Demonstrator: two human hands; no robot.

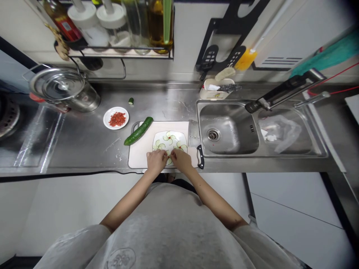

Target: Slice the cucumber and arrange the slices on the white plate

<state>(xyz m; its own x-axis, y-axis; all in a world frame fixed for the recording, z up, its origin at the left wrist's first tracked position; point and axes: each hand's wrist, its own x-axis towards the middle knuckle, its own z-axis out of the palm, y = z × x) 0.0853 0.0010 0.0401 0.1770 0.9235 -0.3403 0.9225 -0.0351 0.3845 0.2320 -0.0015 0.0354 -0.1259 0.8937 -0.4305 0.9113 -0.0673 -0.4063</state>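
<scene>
My left hand (157,162) and my right hand (181,160) meet over the near edge of a white plate (159,135). Both have their fingers pinched together, close to thin cucumber slices (183,146); whatever is in the fingertips is too small to make out. Curved slices lie on the plate in pinwheel shapes with red bits at their centres. Under the plate is a pale cutting board (137,158). A long piece of cucumber (138,131) rests across the board's left side. At the board's right edge lies a knife with a black handle (200,157).
Left of the board, a small white dish (105,119) holds chopped red pieces (117,119). A cucumber end (131,101) lies behind it. A lidded steel pot (84,98) stands further left. To the right is a double sink (230,129) with a black faucet (276,93); bottles stand on a shelf above.
</scene>
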